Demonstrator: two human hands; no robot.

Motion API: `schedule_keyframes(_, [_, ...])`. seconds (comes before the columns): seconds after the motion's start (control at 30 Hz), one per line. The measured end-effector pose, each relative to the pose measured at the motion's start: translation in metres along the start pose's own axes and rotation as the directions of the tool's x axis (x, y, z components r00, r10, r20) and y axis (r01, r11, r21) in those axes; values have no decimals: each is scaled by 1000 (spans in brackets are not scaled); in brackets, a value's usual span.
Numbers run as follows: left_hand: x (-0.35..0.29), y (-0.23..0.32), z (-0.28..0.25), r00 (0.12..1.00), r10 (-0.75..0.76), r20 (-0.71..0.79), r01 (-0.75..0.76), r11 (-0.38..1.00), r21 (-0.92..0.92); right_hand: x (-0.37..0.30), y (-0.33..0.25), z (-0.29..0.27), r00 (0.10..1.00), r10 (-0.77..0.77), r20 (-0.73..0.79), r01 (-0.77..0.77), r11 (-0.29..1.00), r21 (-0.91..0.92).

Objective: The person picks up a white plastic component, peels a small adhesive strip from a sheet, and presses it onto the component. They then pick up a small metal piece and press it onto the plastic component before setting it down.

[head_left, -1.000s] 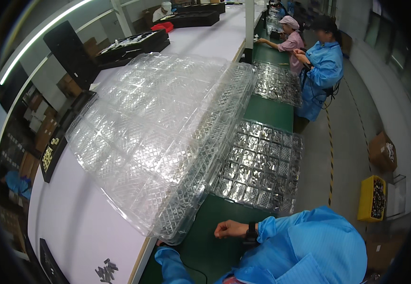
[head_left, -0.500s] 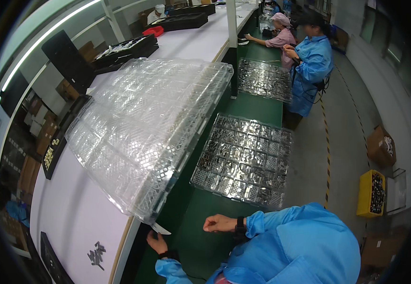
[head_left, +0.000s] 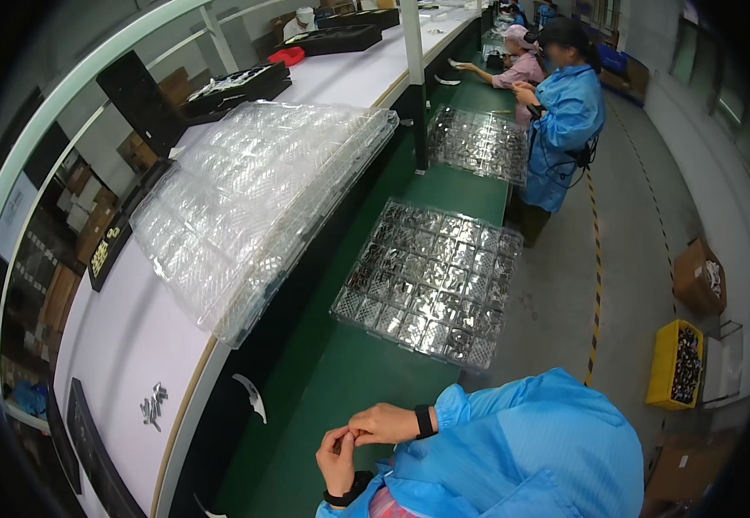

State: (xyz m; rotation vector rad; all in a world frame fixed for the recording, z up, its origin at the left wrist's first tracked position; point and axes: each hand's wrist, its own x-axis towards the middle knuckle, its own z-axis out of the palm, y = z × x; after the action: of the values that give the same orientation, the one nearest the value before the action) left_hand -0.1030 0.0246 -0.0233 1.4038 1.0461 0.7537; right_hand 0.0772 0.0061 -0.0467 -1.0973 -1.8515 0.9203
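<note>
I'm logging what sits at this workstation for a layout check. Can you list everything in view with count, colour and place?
Compartment tray: one, clear with small dark parts, on the green bench ahead of the hands.
Second compartment tray: one, clear, farther along the bench.
Stack of empty blister trays: one stack, clear, on the white shelf at left.
Black trays: several, black, at the shelf's far end.
Small metal parts: a small pile, grey, on the near shelf.
Yellow crate: one, on the floor at right.
Cardboard box: one, brown, on the floor beyond the crate.
Co-workers: two, one in blue, one in pink, farther down the bench.
Left hand: black wristband, fingertips meeting the right hand.
Right hand: black wristband, over the bench edge.
</note>
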Motion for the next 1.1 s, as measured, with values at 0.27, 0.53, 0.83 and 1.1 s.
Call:
schedule_keyframes(0.27, [-12,10,22,997,-69,-18,68,997,-48,-20,-12,-13,992,-16,-129,7,997,-70])
schedule_keyframes(0.53, [-15,17,28,994,-113,10,113,980,-163,-26,-16,-28,998,7,-67,-1,995,96])
schedule_keyframes(0.83, [-13,12,31,995,-101,26,104,979,-177,-31,-16,-38,998,60,9,-60,973,223])
schedule_keyframes(1.1, [-18,7,29,994,-108,31,112,979,-170,-28,-16,-36,996,65,56,-76,975,209])
